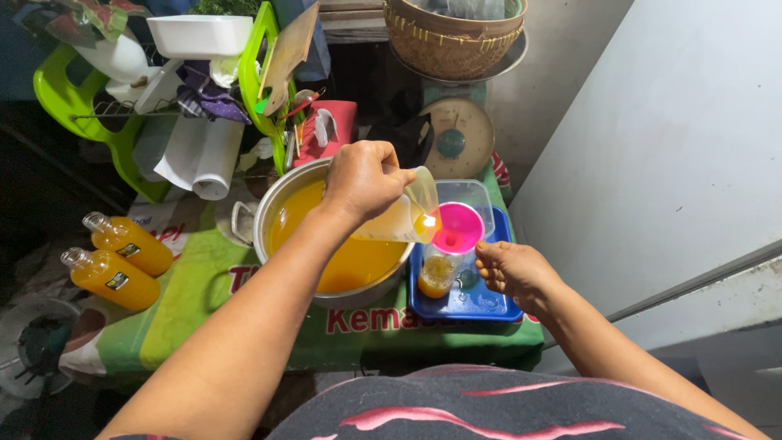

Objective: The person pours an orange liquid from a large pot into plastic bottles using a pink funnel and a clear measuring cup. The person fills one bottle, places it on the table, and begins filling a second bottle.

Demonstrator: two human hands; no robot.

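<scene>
Right hand (511,273) seemingly steadying bottle (440,273), left hand (358,181) gripping tilted jug (403,216) over pink funnel (458,229)

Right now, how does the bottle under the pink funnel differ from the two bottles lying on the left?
The bottle under the pink funnel stands upright in the blue tray; the two bottles on the left lie on their sides on the table. The former is partly filled, the latter nearly full. All hold orange liquid.

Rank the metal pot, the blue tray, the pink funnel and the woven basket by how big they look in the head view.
1. metal pot
2. woven basket, farther away and cut off, so unsure
3. blue tray
4. pink funnel
</scene>
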